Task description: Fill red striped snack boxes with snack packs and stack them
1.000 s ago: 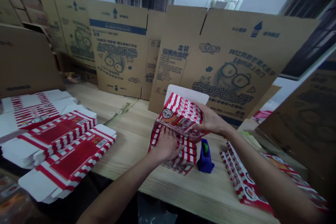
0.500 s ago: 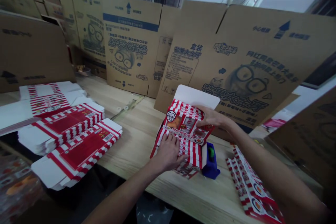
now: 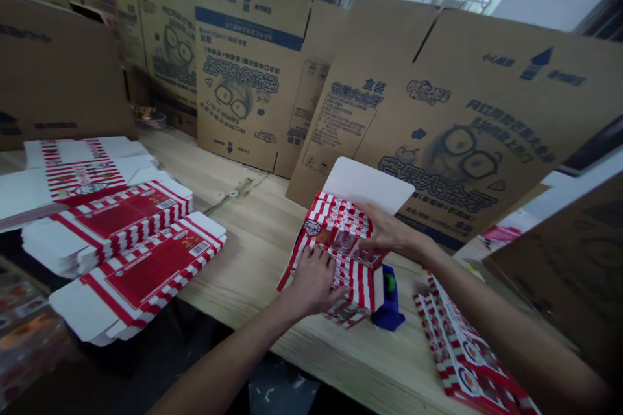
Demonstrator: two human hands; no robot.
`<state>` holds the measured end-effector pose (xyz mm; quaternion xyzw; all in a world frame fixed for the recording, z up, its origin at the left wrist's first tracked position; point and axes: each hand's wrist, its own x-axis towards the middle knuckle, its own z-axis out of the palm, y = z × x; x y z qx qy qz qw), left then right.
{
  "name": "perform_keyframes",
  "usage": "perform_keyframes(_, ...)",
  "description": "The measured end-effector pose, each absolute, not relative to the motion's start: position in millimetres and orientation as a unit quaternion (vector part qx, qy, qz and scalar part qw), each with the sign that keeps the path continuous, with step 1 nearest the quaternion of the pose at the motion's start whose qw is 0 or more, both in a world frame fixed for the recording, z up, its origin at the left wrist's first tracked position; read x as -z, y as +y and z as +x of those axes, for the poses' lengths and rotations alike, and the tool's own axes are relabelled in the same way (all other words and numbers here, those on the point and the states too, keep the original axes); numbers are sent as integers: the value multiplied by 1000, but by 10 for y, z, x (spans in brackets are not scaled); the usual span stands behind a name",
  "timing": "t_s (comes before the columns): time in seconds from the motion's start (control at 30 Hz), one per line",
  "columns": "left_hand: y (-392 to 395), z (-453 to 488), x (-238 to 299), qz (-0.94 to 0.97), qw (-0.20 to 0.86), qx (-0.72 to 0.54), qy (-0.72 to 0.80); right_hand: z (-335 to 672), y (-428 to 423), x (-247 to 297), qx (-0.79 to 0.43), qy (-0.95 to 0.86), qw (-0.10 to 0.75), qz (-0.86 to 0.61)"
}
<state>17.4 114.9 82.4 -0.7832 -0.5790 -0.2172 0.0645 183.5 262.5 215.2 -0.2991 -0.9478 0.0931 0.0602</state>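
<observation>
A red-and-white striped carton [image 3: 364, 285] stands tilted on the wooden table, its white flap [image 3: 367, 181] raised at the back. My left hand [image 3: 314, 279] lies over its front, fingers bent onto the striped card and thumb spread along the lower side. My right hand [image 3: 384, 230] is closed round the right end of a striped, picture-printed pack [image 3: 341, 217] at the carton's upper part. Part of that pack is hidden by my fingers and the carton. Just right of the carton is a blue tape dispenser-like object [image 3: 388, 305] with a green part.
Flattened striped cartons [image 3: 141, 266] lie in piles on the left of the table [image 3: 243, 259]. More striped printed packs [image 3: 457, 350] lie at the right, near my forearm. Large brown cardboard boxes [image 3: 243, 84] line the back. Another brown box [image 3: 574, 259] stands at far right.
The printed pack under my right hand has sunk lower and tipped toward the carton, with less of its picture face showing. My left hand keeps its place. The view has shifted slightly.
</observation>
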Motion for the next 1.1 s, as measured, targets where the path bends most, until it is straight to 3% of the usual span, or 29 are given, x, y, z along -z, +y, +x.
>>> perform_keyframes(0.67, 1042, 120, -806, -782, 47, 230, -578, 1785, 2806, -2357, -253, -906, 82, -330)
perform_keyframes(0.93, 1025, 92, -825, -794, 53, 211, -567, 1904, 2786, -2403, -222, -893, 96, -379)
perform_keyframes(1.1, 1041, 75, -856, -798, 59, 201, -565, 2005, 2671, -2424, -300, -875, 97, -366)
